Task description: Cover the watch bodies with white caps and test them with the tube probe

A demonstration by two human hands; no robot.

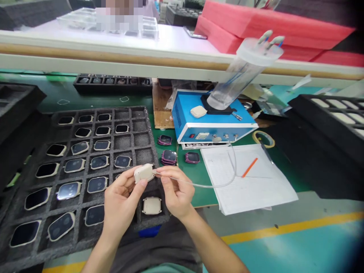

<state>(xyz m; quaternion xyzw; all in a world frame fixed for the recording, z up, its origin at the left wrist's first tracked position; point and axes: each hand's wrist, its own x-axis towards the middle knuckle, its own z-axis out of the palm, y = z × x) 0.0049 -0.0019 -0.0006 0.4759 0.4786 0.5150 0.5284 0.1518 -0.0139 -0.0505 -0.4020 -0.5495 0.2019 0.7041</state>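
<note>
My left hand [122, 197] is closed round a beige watch case [144, 173], thumb on its near face. At the right edge of the case, my right hand [178, 188] pinches the end of a thin clear tube [209, 186], which curves back to the front of a blue box [216, 123]. Both hands are above the right part of a black foam tray [71, 244] that holds several watches with dark screens. Another beige case [151, 206] lies in a compartment just below the hands.
Purple watch cases [168, 156] lie beyond the hands. A clear cylinder [233, 83] and a beige case [198, 111] stand on the blue box. To the right are papers [244, 189], an orange stick [250, 167], tape [264, 139] and black foam trays [327, 151]. A person is across the shelf.
</note>
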